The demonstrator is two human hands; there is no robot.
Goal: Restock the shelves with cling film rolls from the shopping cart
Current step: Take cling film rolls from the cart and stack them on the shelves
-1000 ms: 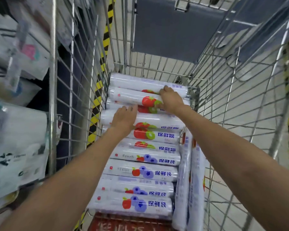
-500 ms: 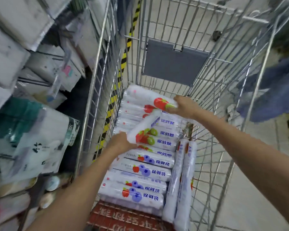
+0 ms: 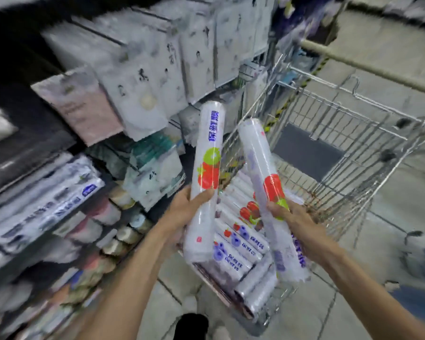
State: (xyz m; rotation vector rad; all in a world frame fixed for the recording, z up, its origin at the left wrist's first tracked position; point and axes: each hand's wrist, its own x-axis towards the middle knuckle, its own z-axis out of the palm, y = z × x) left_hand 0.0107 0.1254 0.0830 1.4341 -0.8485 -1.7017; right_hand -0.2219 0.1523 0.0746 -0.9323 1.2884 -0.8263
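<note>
Cling film rolls (image 3: 210, 148) gripped by left hand (image 3: 184, 212), right hand (image 3: 297, 217) — shelves (image 3: 47, 200) blurred.

The silver wire shopping cart (image 3: 334, 177) is open-topped, its far half bare; white printed cling film rolls (image 3: 233, 238) crowd the near end. The dark shelves (image 3: 22, 153) alongside (blurry) look crammed.

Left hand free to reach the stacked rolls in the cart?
Probably not: the left hand grips a cling film roll, the right hand a second roll. The stacked rolls lie uncovered in the cart, but neither hand is free.
</note>
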